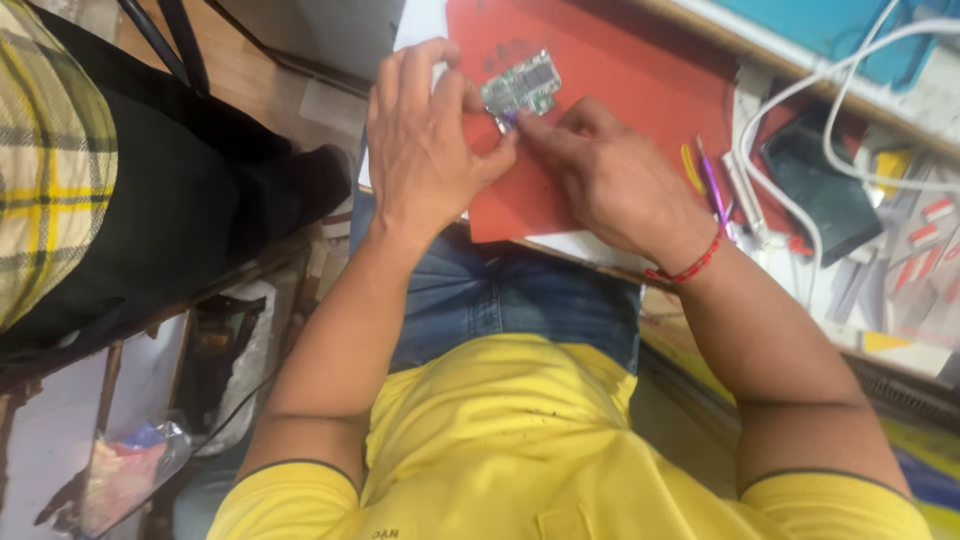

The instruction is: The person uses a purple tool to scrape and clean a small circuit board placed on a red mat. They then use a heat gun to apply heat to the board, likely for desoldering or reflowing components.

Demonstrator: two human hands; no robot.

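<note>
A small green circuit board [522, 84] lies on a red mat [610, 70] at the desk's near edge. My left hand [425, 140] grips the board's left end with thumb and fingers. My right hand [610, 175] comes in from the right, its fingertips pinching at the board's lower corner where a tiny purple-tipped tool or part shows. A red thread band circles my right wrist [688, 268].
Yellow and purple hand tools [705, 175] lie right of the mat, beside a white cable [800, 95] and a dark phone [820, 190]. Small red-and-white parts [925, 230] sit at the far right. Another person in dark trousers and a checked shirt [120, 200] sits left.
</note>
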